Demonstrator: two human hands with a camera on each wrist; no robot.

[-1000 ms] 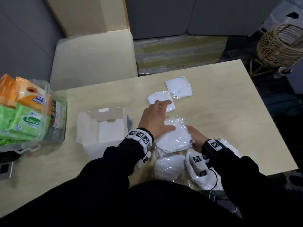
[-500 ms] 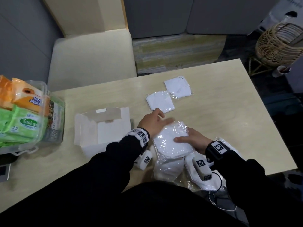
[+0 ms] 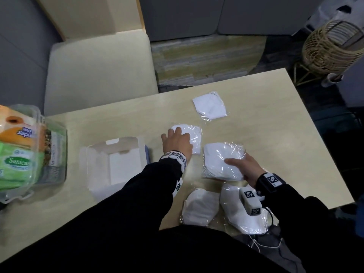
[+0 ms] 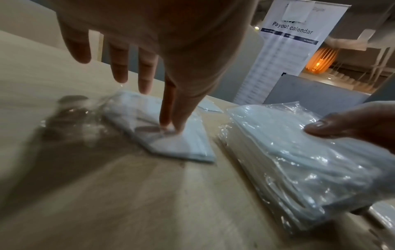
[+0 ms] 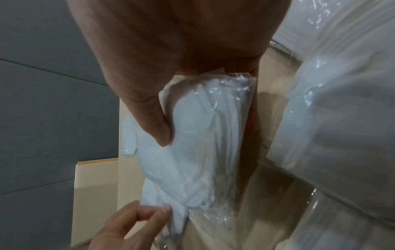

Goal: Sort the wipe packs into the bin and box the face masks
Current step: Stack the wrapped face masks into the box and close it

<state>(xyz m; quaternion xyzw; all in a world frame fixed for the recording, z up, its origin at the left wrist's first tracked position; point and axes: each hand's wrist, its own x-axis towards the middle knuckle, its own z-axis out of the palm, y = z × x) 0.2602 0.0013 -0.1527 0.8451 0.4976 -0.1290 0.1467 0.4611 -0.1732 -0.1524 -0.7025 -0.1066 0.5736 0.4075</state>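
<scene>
**Left hand leaves the stack, reaches the next loose mask**

- Change: half a second ago both hands were on the gathered stack of bagged masks. Now the left hand (image 3: 178, 141) has gone forward and left to a single bagged mask (image 3: 194, 137) lying flat on the table (image 3: 275, 119). Left wrist view: fingers straight and spread, grip apart, thumb tip pressing down on the bag, nothing pinched yet.
- The right hand (image 3: 243, 168) alone holds the mask stack (image 3: 222, 161). Its grip is clamped on the stack: thumb on top, fingers underneath at the near edge. Right wrist view shows the thumb dug into the plastic. Whether the stack rests on the table or is lifted slightly, cannot tell.
- One more bagged mask (image 3: 209, 105) lies farther back, apart from the others. Two bagged masks, (image 3: 199, 207) and (image 3: 239, 213), sit at the near edge, below the right wrist.
- White box (image 3: 98, 164) stands open just left of the left forearm; what shows of its inside is bare.
- Clear bin (image 3: 57, 154) at far left already carries wipe packs (image 3: 16, 164), green and orange.

Reading: the wipe half looks settled; no packs seen loose on the table. The mask half is in the collecting stage. Likely next: drag or pick up the pressed mask and add it to the stack. Slick bags could slide off one another under a one-handed hold.
</scene>
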